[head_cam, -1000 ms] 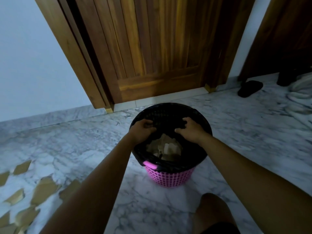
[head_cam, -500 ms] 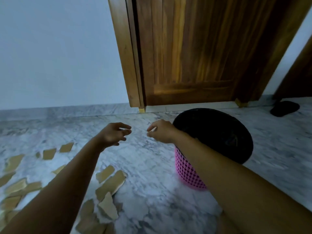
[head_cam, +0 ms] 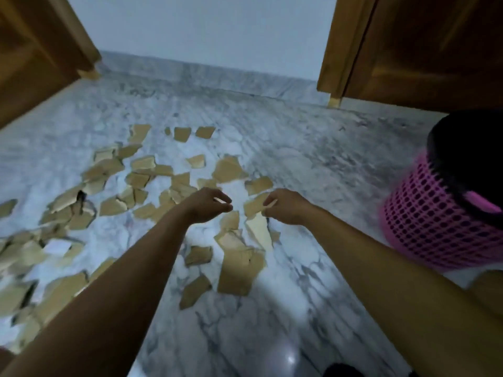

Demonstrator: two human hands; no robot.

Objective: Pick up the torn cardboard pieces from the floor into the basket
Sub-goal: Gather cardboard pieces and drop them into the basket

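Several torn brown cardboard pieces (head_cam: 236, 270) lie scattered over the white marble floor (head_cam: 299, 148), from the middle of the view out to the left edge. The pink mesh basket (head_cam: 435, 229) with a black liner stands at the right edge, apart from the pieces. My left hand (head_cam: 206, 205) hovers over the pieces with loosely curled fingers and holds nothing. My right hand (head_cam: 285, 206) hovers beside it, fingers loosely bent, its fingertips close over a cardboard piece (head_cam: 253, 206). Nothing shows in its grasp. Motion blurs the view.
A wooden door (head_cam: 32, 63) stands at the left and another wooden door (head_cam: 422, 50) at the right behind the basket. A white wall (head_cam: 212, 25) with a marble skirting closes the far side. My knee (head_cam: 487, 287) is below the basket.
Both hands have left the basket's rim and swung left, out over the scattered pieces. My view has turned left, so the basket now sits at the right edge.
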